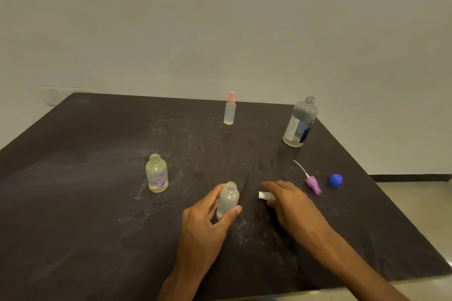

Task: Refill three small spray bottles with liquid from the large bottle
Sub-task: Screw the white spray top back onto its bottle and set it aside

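Observation:
My left hand [208,217] grips a small frosted bottle [228,199] with no cap, upright on the dark table [85,203]. My right hand [291,203] lies over a white spray cap [264,195] just right of that bottle, fingers closed around it. An uncapped small bottle with a purple label [157,173] stands to the left. A slim bottle with a pink spray top [230,109] stands at the back. The large clear bottle [300,122], uncapped with little liquid at its bottom, stands at the back right.
A purple spray head with its tube [311,182] and a blue cap [335,180] lie on the table right of my right hand. The table's right edge runs close behind them. A plain wall stands behind the table.

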